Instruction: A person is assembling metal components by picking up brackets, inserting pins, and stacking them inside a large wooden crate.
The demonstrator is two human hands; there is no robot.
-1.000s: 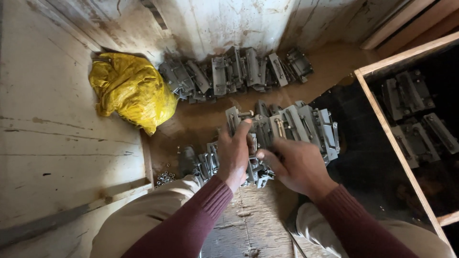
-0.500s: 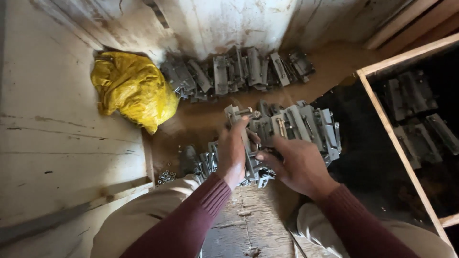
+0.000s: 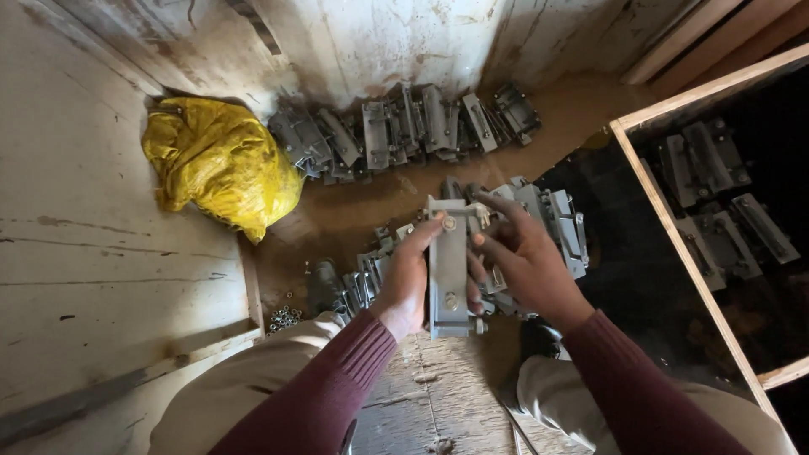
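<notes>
The fingers of the left hand [image 3: 406,282] wrap around the left side of a long grey metal bracket with round bolts [image 3: 449,268], and the thumb presses near the top bolt. The right hand [image 3: 521,263] is half open, its fingers bent, and two fingertips touch the right edge of the same bracket near the top. The bracket stands upright between both hands, in the middle of the scene, above the person's knees. It looks heavy, and only one hand really grips it, so it could slip and drop on a leg or on the pile below. The edges look sharp, so a finger could get pinched or cut if the part twists. Just behind the hands lies a heap of grey metal brackets [image 3: 552,219], and it could slide if bumped. A far row of the same grey parts [image 3: 404,131] leans by the dirty white wall [image 3: 379,42]. To the left sits a crumpled yellow plastic bag [image 3: 221,164], and I cannot tell what is in it. Small round metal nuts [image 3: 285,318] lie near the left knee and could roll away. On the right is a wooden-framed box with dark insides [image 3: 674,227]; the parts in it are hard to see. I cannot tell what the right palm hides, and the bracket's back is hidden too.
</notes>
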